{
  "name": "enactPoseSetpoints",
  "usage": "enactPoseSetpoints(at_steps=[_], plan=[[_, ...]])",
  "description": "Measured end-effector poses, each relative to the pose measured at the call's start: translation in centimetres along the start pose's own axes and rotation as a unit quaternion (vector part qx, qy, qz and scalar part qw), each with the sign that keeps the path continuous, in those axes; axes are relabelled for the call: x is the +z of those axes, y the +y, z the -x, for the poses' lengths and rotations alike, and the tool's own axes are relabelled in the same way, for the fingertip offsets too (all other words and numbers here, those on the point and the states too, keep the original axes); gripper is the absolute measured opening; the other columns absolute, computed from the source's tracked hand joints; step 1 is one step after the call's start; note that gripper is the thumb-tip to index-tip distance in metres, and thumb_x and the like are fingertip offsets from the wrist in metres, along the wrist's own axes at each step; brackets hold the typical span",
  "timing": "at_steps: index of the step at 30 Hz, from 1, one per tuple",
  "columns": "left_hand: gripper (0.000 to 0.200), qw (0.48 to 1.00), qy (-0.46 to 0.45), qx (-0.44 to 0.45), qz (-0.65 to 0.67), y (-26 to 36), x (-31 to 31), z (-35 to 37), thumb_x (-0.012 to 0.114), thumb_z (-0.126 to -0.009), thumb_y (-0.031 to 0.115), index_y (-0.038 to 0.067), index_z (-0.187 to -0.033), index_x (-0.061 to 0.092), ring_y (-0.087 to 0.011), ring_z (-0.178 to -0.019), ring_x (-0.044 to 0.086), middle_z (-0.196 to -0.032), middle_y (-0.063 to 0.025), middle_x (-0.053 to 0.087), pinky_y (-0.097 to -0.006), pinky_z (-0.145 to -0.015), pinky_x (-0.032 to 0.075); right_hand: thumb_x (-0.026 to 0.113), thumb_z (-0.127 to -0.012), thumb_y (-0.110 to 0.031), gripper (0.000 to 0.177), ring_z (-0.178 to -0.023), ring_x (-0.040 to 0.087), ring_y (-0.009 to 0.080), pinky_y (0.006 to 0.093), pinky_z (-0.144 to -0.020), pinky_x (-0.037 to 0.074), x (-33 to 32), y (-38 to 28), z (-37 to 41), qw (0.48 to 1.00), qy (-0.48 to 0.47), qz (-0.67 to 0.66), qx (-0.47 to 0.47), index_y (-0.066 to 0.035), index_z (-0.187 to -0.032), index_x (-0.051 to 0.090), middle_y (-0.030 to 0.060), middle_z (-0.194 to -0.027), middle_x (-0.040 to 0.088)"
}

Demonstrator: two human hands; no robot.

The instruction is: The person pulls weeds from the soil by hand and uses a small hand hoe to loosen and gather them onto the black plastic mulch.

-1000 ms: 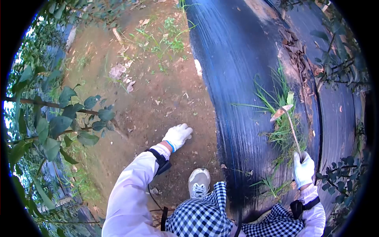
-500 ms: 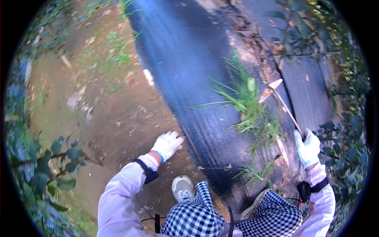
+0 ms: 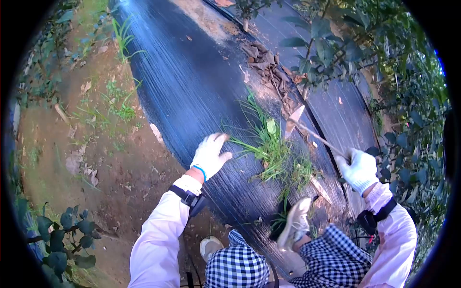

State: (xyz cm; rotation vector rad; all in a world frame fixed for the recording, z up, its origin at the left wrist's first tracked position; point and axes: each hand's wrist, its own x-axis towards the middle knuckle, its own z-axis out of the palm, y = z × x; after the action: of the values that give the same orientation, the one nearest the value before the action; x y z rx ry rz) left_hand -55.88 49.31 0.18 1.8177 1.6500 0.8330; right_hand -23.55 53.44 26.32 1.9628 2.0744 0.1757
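Note:
My left hand [image 3: 210,156], in a white glove, is over the dark ground sheet [image 3: 187,81], its fingers apart near the tips of some long grass blades. It holds nothing. My right hand [image 3: 357,169], also gloved in white, is wrapped round the thin handle of a tool [image 3: 319,138]. The tool's pointed, pale metal head [image 3: 294,120] lies just right of a clump of green grass [image 3: 271,146] that sits on the sheet.
Brown dry leaves [image 3: 264,62] lie beyond the grass. Leafy branches [image 3: 329,45] hang at the upper right, and another leafy plant [image 3: 60,240] stands at the lower left. My shoe [image 3: 295,223] is on the sheet beside a pale strip [image 3: 321,189].
My left hand has moved from the bare soil onto the sheet, closer to the grass. The view has shifted, and my right foot has come forward. The tool is still in my right hand.

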Motion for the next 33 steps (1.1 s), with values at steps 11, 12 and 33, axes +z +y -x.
enactPoseSetpoints(at_steps=[11,12,33], plan=[[0.031,0.963,-0.045,-0.263,-0.025,-4.2,-6.3,11.5,0.062,-0.088,0.027,0.008,-0.113,0.064,-0.035,-0.108,0.059,-0.112,-0.0161,0.063,-0.0411,-0.093,0.047,0.061,-0.086,-0.046,0.04,-0.076,0.066,0.036,0.0438,-0.07,0.05,6.7,-7.6,-10.9,0.976,-0.094,-0.143,-0.134,-0.007,-0.085,0.068,0.0173,-0.074,0.067],[0.032,0.952,-0.059,-0.296,-0.049,-4.1,-7.4,13.1,0.061,-0.088,0.028,0.008,-0.113,0.064,-0.0352,-0.109,0.058,-0.114,-0.0162,0.063,-0.0412,-0.094,0.046,0.061,-0.086,-0.047,0.04,-0.077,0.066,0.0362,0.0439,-0.071,0.05,7.5,-8.6,-11.9,0.966,-0.096,-0.179,-0.159,-0.007,-0.086,0.068,0.0173,-0.075,0.067],[0.027,0.962,-0.05,-0.209,-0.171,-3.2,-15.4,0.3,0.067,-0.078,0.019,0.003,-0.099,0.068,-0.0376,-0.088,0.066,-0.095,-0.0209,0.069,-0.0425,-0.08,0.053,0.05,-0.086,-0.047,0.044,-0.081,0.069,0.0343,0.0474,-0.074,0.053,5.6,-4.9,-18.4,0.891,-0.194,-0.344,-0.223,-0.009,-0.088,0.072,0.0153,-0.085,0.07]])
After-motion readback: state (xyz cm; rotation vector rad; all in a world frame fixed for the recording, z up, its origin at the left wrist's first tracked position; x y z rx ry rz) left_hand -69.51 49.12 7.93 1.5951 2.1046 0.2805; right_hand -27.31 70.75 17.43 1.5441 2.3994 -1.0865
